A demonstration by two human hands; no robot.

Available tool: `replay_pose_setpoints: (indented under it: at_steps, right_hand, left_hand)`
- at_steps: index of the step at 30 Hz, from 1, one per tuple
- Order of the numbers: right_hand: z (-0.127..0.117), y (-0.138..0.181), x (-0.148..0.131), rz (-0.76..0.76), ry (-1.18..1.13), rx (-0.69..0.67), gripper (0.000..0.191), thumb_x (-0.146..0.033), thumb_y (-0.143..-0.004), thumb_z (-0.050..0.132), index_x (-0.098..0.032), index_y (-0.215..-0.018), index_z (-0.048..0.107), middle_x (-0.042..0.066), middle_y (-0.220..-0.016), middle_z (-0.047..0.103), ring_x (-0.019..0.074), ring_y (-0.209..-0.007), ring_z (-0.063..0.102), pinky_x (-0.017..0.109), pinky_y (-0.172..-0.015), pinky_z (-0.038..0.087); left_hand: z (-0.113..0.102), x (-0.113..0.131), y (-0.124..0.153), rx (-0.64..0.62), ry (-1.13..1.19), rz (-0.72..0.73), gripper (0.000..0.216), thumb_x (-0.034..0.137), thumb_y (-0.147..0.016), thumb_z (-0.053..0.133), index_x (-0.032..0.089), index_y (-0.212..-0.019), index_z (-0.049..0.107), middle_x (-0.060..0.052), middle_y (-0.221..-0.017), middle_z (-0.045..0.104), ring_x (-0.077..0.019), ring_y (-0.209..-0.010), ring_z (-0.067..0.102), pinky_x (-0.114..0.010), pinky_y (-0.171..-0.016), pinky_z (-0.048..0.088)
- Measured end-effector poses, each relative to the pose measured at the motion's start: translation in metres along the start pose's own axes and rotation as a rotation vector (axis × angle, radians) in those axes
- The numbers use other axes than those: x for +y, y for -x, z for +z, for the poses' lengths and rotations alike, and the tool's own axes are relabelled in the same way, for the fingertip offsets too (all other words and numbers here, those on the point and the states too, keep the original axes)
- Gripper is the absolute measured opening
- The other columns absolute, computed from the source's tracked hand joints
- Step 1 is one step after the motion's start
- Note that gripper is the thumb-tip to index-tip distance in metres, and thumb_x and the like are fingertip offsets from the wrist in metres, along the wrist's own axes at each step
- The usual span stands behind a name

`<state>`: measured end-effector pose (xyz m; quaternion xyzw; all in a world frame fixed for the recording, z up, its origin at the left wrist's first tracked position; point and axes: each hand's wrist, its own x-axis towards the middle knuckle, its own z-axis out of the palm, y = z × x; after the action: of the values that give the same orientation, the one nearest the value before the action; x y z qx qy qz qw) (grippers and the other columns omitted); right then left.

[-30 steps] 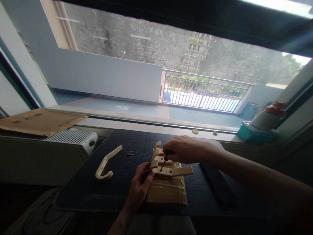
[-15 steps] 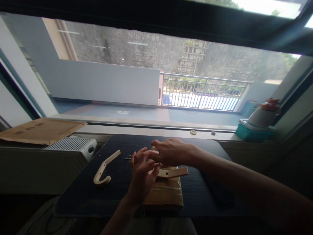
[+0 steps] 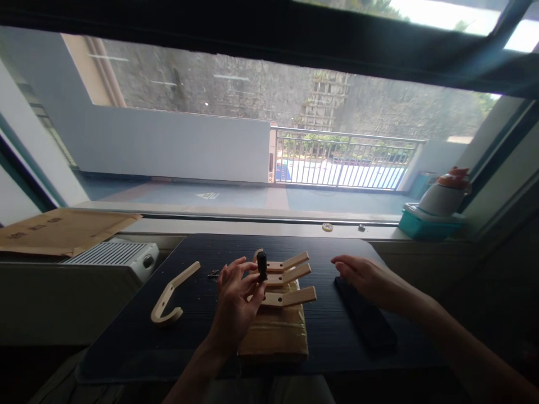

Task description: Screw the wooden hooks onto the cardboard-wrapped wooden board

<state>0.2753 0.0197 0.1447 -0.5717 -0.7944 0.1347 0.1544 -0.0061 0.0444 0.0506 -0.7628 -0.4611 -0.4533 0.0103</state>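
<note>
My left hand [image 3: 238, 289] is closed, with fingertips and thumb around the lower part of a short black-handled screwdriver [image 3: 261, 264], which stands upright; its tip is hidden. Pale wooden hooks with drilled holes lie side by side on a parcel wrapped in brown tape [image 3: 273, 336]: a far hook [image 3: 295, 260], a middle hook [image 3: 297, 274] and a near hook [image 3: 298, 296]. The left fingers cover part of them. To the right, my right hand [image 3: 362, 278] is empty, its fingers stretched out, over the far end of a flat black object [image 3: 370, 322].
Another wooden hook [image 3: 168, 300] lies on the dark table [image 3: 126, 342] at left, with a few small screws [image 3: 214, 274] near my left fingers. Along the windowsill are a tape roll [image 3: 327, 227] and a teal box [image 3: 429, 223] bearing a grey-and-orange container. An envelope [image 3: 63, 230] rests on the radiator [image 3: 122, 252].
My right hand has moved off the left hand and the hooks, out to the right, which uncovers the upright screwdriver and the hooks. My left hand stays at the hooks.
</note>
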Motion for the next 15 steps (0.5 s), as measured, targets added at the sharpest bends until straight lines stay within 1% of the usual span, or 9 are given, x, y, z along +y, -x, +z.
replay_pose_setpoints:
  at_steps: [2,4,6,8,9,11,13,14,15]
  right_hand:
    - [0.024,0.028,0.033,0.105,-0.019,0.085,0.046,-0.04,-0.093,0.03,-0.015,-0.122,0.055,0.012,-0.119,0.06,0.0238,-0.11,0.054,0.037,-0.092,0.042]
    - [0.053,0.053,0.059,0.17,0.05,0.124,0.047,-0.037,-0.092,0.031,-0.013,-0.127,0.051,0.013,-0.127,0.055,0.0241,-0.119,0.048,0.039,-0.1,0.037]
    - [0.08,0.071,0.077,0.234,0.113,0.153,0.046,-0.035,-0.09,0.034,-0.014,-0.128,0.051,0.012,-0.128,0.054,0.0244,-0.124,0.043,0.04,-0.101,0.036]
    - [0.095,0.081,0.087,0.24,0.149,0.139,0.044,-0.032,-0.091,0.034,-0.015,-0.125,0.054,0.012,-0.126,0.057,0.0242,-0.127,0.04,0.041,-0.101,0.037]
    - [0.096,0.082,0.09,0.232,0.153,0.132,0.043,-0.031,-0.091,0.033,-0.014,-0.122,0.056,0.012,-0.124,0.058,0.0242,-0.127,0.04,0.041,-0.101,0.037]
    - [0.085,0.078,0.088,0.198,0.151,0.151,0.043,-0.031,-0.092,0.032,-0.012,-0.12,0.058,0.013,-0.123,0.059,0.0248,-0.124,0.042,0.041,-0.1,0.038]
    - [0.058,0.066,0.077,0.153,0.154,0.248,0.043,-0.032,-0.091,0.035,-0.011,-0.123,0.054,0.014,-0.123,0.058,0.0253,-0.12,0.046,0.042,-0.099,0.037]
    - [0.042,0.057,0.067,0.127,0.151,0.29,0.042,-0.033,-0.091,0.036,-0.012,-0.124,0.054,0.014,-0.122,0.059,0.0249,-0.117,0.049,0.042,-0.098,0.038]
    - [0.025,0.047,0.054,0.091,0.138,0.3,0.041,-0.033,-0.091,0.037,-0.014,-0.125,0.053,0.013,-0.121,0.059,0.0242,-0.113,0.052,0.042,-0.096,0.04]
  left_hand:
    - [0.002,-0.002,0.0,0.014,0.018,0.016,0.012,0.022,-0.08,0.057,0.024,-0.088,0.066,-0.006,-0.104,0.061,-0.0283,-0.115,0.045,-0.053,-0.097,0.032]
    - [0.004,-0.005,0.0,0.03,0.036,0.035,0.012,0.024,-0.08,0.057,0.024,-0.089,0.066,-0.005,-0.103,0.061,-0.0281,-0.114,0.046,-0.05,-0.096,0.034]
    - [0.005,-0.007,-0.001,0.052,0.042,0.054,0.012,0.026,-0.08,0.058,0.024,-0.089,0.065,-0.005,-0.1,0.061,-0.0288,-0.113,0.047,-0.05,-0.095,0.035]
    - [0.005,-0.008,-0.001,0.058,0.043,0.065,0.012,0.027,-0.079,0.058,0.024,-0.088,0.065,-0.006,-0.099,0.062,-0.0295,-0.112,0.048,-0.051,-0.094,0.036]
    - [0.005,-0.008,-0.002,0.057,0.044,0.07,0.012,0.027,-0.079,0.058,0.024,-0.088,0.065,-0.006,-0.098,0.062,-0.0297,-0.112,0.048,-0.051,-0.093,0.037]
    - [0.005,-0.007,-0.002,0.059,0.045,0.079,0.012,0.028,-0.079,0.058,0.023,-0.087,0.065,-0.006,-0.098,0.062,-0.0298,-0.112,0.048,-0.05,-0.092,0.038]
    - [0.004,-0.006,-0.002,0.059,0.038,0.086,0.011,0.028,-0.079,0.058,0.023,-0.087,0.065,-0.006,-0.098,0.062,-0.0296,-0.112,0.049,-0.05,-0.092,0.038]
    - [0.003,-0.005,-0.002,0.055,0.031,0.087,0.011,0.028,-0.079,0.058,0.023,-0.086,0.065,-0.006,-0.098,0.062,-0.0295,-0.112,0.049,-0.05,-0.092,0.038]
    - [0.003,-0.005,-0.002,0.052,0.021,0.088,0.01,0.027,-0.079,0.058,0.023,-0.086,0.065,-0.006,-0.098,0.062,-0.0296,-0.112,0.049,-0.05,-0.092,0.037]
